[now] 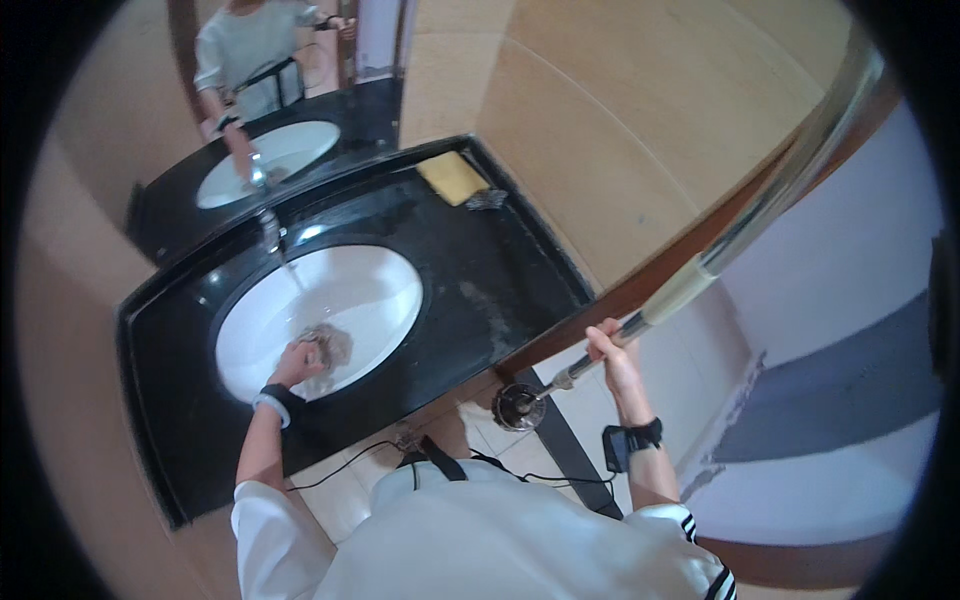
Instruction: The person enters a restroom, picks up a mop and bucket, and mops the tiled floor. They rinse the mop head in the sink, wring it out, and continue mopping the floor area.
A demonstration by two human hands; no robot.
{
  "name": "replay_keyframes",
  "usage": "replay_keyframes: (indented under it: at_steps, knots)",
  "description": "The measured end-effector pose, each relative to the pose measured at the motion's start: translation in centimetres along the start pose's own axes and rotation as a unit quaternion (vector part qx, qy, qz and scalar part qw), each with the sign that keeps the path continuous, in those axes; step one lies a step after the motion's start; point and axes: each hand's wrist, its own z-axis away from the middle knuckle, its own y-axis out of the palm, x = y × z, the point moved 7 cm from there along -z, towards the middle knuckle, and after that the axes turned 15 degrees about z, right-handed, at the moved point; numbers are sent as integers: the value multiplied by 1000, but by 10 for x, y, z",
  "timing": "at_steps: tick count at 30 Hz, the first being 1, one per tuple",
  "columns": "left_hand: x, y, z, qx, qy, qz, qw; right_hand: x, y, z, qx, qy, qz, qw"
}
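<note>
My left hand (301,363) is down in the white oval sink (390,274), its fingers curled on a crumpled grey-brown wad (322,341). Whether the wad is cloth or scouring mesh is unclear. Water runs from the chrome faucet (271,231) into the bowl, beyond my hand. On the right, my right hand (616,351) is wrapped around a metal pole (757,214) with a pale sleeve above the grip. The pole slants down to a dark round head (517,407) by the floor, in front of the counter.
The black stone counter (480,277) has a raised rim. A yellow cloth (452,178) and a grey mesh scourer (487,199) lie in its far right corner. A mirror (315,45) stands behind the faucet. Black cables (555,478) hang near my waist.
</note>
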Motion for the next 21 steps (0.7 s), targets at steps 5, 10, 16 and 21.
replay_keyframes:
  at_steps: [5,10,16,21]
  knots:
    - [-28,-7,-7,-2,19,32,999,-129,7,-36,-57,141,57,987]
    - [-109,-25,-4,81,35,203,975,-243,18,-31,-87,192,69,975]
    - [-95,-92,5,-66,-87,340,934,-291,13,-61,-97,244,-1,965]
    - [-86,-127,1,-289,-28,433,853,-302,14,-90,-101,265,94,954]
